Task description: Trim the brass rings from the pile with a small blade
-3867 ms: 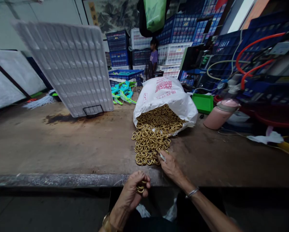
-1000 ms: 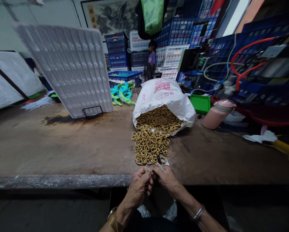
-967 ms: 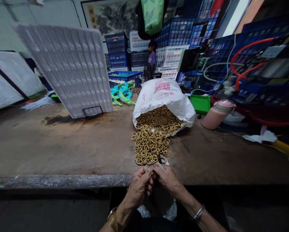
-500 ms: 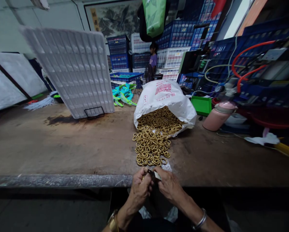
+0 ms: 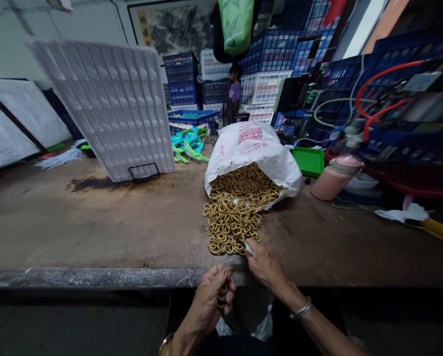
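Note:
My left hand (image 5: 214, 296) is closed around several gold rings (image 5: 222, 296), just in front of the table edge. With its fingers closed, my right hand (image 5: 264, 262) grips a small knife (image 5: 249, 248) that has a pale handle and a dark tip. That tip is at the near right side of a pile of gold rings (image 5: 231, 220) on the table. Behind the pile, a white woven sack (image 5: 253, 143) with red print lies on its side, and more rings fill its mouth. My right fingertips are partly hidden from view.
A white ribbed panel (image 5: 110, 109) leans in a black wire stand (image 5: 144, 171) on the wooden table (image 5: 95, 227). Turquoise and green plastic pieces (image 5: 192, 143), a green tray (image 5: 308, 161) and a pink bottle (image 5: 336, 178) stand farther back. A person (image 5: 235, 89) is near stacked crates (image 5: 266, 89).
My hands were together with the knife at a ring in my left fingers. Now they are apart: the right has moved forward to the pile, and the left has drawn slightly back.

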Tool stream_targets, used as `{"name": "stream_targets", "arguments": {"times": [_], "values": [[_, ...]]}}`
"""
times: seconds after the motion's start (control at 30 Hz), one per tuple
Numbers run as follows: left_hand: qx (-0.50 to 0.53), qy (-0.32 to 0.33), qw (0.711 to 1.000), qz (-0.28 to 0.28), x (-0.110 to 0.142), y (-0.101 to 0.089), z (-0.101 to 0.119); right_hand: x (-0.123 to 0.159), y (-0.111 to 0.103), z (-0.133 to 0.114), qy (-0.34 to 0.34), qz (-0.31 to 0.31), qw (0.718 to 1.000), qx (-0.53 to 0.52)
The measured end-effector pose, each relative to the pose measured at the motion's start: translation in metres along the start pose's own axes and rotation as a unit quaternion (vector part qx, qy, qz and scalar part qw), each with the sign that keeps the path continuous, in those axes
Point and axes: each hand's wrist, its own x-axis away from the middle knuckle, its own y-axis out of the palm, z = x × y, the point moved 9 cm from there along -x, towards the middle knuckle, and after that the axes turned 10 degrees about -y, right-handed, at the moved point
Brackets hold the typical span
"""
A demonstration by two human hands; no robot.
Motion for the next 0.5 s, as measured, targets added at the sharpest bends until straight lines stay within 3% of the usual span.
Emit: {"name": "stream_targets", "arguments": {"times": [0.3,0.5], "values": [[0.035,-0.014,0.999,0.003,-0.001,-0.013,-0.001,-0.003,0.019,-0.043,-0.116,0.009,0.993,-0.009],[0.044,-0.005,0.999,-0.001,-0.003,-0.013,0.000,-0.014,0.026,-0.061,-0.099,-0.042,0.994,0.036]]}}
